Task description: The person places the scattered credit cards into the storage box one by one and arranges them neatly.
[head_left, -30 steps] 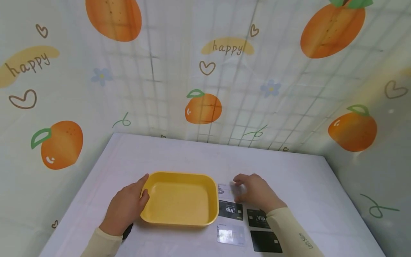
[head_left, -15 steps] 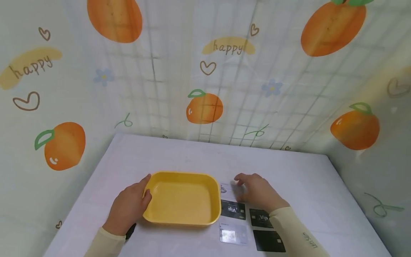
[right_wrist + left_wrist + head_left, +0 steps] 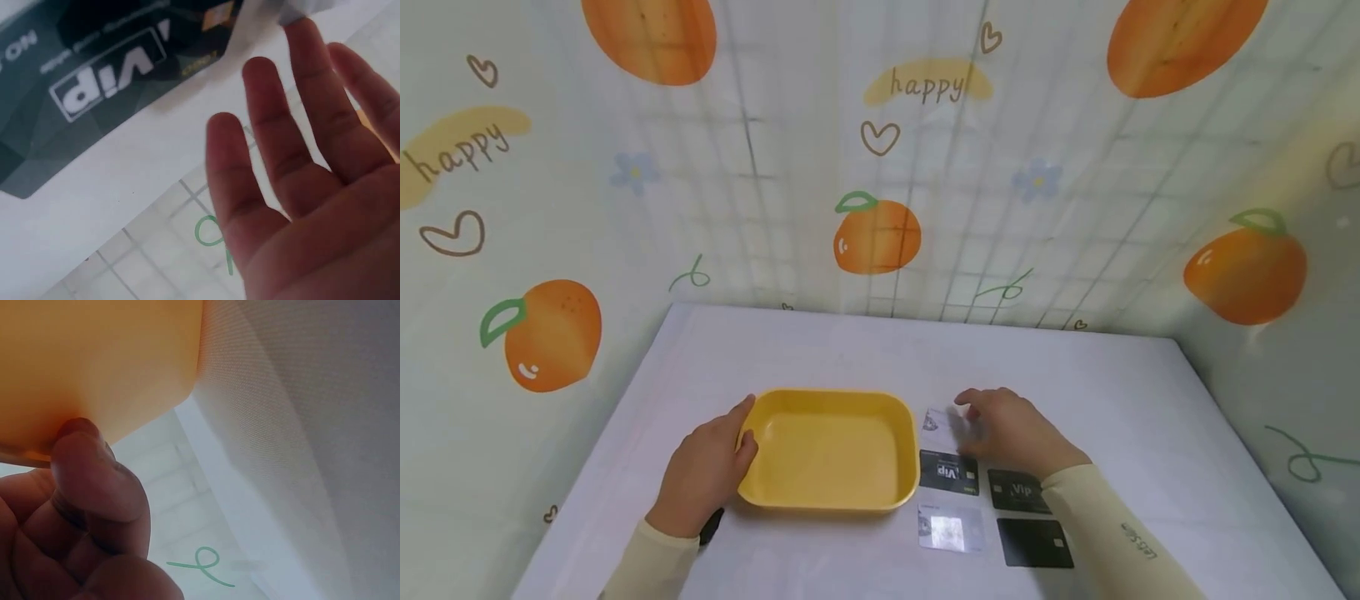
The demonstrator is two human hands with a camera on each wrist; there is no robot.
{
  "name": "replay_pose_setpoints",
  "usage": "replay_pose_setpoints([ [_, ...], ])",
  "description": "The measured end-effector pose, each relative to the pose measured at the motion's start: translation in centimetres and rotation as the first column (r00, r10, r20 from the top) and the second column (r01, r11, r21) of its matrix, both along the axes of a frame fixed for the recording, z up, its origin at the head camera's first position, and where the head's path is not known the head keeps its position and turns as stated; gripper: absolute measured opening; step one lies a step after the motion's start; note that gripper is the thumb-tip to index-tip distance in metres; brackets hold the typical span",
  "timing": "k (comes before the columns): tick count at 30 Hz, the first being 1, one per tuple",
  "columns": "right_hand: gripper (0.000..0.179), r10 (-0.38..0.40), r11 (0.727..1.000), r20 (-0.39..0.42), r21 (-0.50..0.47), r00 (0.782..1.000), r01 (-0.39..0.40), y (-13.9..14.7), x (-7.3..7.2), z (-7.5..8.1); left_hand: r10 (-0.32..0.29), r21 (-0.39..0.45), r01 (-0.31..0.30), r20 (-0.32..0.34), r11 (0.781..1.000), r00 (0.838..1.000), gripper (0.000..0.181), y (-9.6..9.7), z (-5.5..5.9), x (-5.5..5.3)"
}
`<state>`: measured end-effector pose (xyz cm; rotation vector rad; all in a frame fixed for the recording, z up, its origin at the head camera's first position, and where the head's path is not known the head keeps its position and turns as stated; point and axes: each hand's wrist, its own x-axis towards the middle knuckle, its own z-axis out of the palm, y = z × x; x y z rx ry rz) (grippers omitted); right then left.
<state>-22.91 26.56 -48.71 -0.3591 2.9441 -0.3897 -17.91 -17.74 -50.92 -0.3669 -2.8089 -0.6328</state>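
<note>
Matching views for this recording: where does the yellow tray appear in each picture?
Head: yellow tray low, near centre, with the left hand at its left side.
Left wrist: upper left, above the curled fingers.
Right wrist: not identifiable; a small orange patch shows near the right edge, but I cannot tell what it is.
Shared landmark: the wall printed with green curls, in all three views.

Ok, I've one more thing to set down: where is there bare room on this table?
Bare table lies between the yellow tray and the printed backdrop, and right of the right sleeve. The tray's inside is bare too. It is crowded right of the tray, with five visible cards and the right hand; the left hand holds its left side.
</note>
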Motion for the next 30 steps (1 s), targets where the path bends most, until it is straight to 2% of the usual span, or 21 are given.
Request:
replay_pose_setpoints([
  [4, 0.064, 0.041, 0.999, -0.047, -0.003, 0.998, -0.042, -0.19, 0.08, 0.18, 0.0, -0.008, 0.0, -0.013, 1.0, 1.0, 0.052, -0.18, -0.17, -0.17],
  [8, 0.057, 0.071, 0.997, -0.06, -0.02, 0.996, -0.072, -0.58, 0.21, 0.22, 0.009, -0.013, -0.009, 0.008, 1.0, 1.0, 0.053, -0.26, -0.23, -0.17],
  [15, 0.08, 0.059, 0.997, -0.049, -0.037, 0.997, -0.06, -0.75, 0.64, 0.11, 0.013, -0.024, -0.012, 0.026, 1.0, 1.0, 0.053, -0.15, 0.06, -0.07],
  [17, 0.081, 0.059, 0.997, -0.048, -0.038, 0.997, -0.061, -0.69, 0.73, 0.12, 0.013, -0.025, -0.012, 0.027, 1.0, 1.0, 0.053, -0.1, 0.16, -0.05],
  [30, 0.064, 0.086, 0.996, -0.065, 0.003, 0.994, -0.086, -0.22, 0.87, 0.02, 0.012, -0.033, -0.011, 0.03, 0.999, 0.999, 0.054, 0.08, 0.06, -0.02],
])
